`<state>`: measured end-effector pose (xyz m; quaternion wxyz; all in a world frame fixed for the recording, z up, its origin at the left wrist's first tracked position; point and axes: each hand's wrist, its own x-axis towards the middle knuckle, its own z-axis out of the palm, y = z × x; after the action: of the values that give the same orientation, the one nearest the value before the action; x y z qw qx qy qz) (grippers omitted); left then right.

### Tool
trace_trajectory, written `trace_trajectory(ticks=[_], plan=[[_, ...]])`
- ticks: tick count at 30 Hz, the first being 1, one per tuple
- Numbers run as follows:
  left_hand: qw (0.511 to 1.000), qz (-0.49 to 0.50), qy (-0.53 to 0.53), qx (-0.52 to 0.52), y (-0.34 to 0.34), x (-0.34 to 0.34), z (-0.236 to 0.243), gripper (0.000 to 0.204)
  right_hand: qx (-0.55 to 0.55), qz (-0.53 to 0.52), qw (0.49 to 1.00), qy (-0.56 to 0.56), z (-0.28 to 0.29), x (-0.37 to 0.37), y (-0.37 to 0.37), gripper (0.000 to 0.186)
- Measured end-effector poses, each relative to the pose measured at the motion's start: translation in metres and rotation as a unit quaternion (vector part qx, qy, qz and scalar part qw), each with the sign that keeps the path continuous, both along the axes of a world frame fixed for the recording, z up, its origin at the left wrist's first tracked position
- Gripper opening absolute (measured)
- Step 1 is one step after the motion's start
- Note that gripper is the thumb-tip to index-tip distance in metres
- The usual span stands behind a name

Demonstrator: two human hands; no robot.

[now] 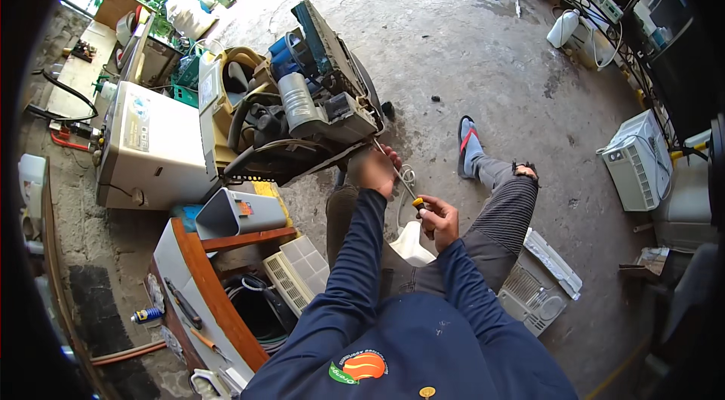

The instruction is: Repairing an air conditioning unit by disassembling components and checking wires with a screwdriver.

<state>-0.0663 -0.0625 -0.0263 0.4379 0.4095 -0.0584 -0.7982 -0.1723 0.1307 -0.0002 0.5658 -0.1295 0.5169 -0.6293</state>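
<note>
In my right hand (pixel 440 220) is a screwdriver (pixel 418 203) with a yellow and black handle, gripped with the fingers wrapped round it. Its long metal shaft slants up and left toward the lower right corner of an opened air conditioner unit (pixel 332 124). My left hand (pixel 374 172) is at that same corner, close to the shaft; it is blurred, and its grip cannot be made out. The tilted unit shows a silver cylindrical part (pixel 297 98), a blue fan housing (pixel 285 55), dark tubing and a finned coil. Its whitish cord (pixel 408 176) hangs beside my left hand.
At left stand a white boxy appliance (pixel 162 147) and a grey plastic bin (pixel 245 213). A wood-edged cabinet (pixel 204 279) holds pliers. Grille panels (pixel 291 273) lie near my legs. Another air conditioner (pixel 638 162) sits on the concrete floor (pixel 483 45) at right.
</note>
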Motion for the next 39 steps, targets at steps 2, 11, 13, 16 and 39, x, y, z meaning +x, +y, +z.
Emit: trace_trajectory(ticks=[2,11,13,16,39], plan=[[0.999,0.043,0.002,0.014,-0.018,0.013,-0.006,0.013,-0.004,0.021,0.996,-0.083,0.011,-0.004,-0.005,0.039],[0.996,0.074,-0.025,0.042,-0.032,0.026,-0.007,0.012,-0.016,0.060,0.996,0.070,-0.003,0.002,-0.009,0.039],[0.996,0.071,-0.040,0.036,-0.031,0.025,-0.007,0.012,0.016,0.089,0.995,-0.045,0.013,-0.007,-0.011,0.039],[0.996,0.062,-0.063,0.027,-0.041,0.025,-0.002,0.014,0.023,0.098,0.994,-0.041,0.011,-0.005,-0.010,0.040],[0.997,0.082,-0.006,-0.001,0.039,-0.040,0.012,0.030,-0.014,-0.086,0.993,0.077,-0.024,0.007,-0.002,0.048]])
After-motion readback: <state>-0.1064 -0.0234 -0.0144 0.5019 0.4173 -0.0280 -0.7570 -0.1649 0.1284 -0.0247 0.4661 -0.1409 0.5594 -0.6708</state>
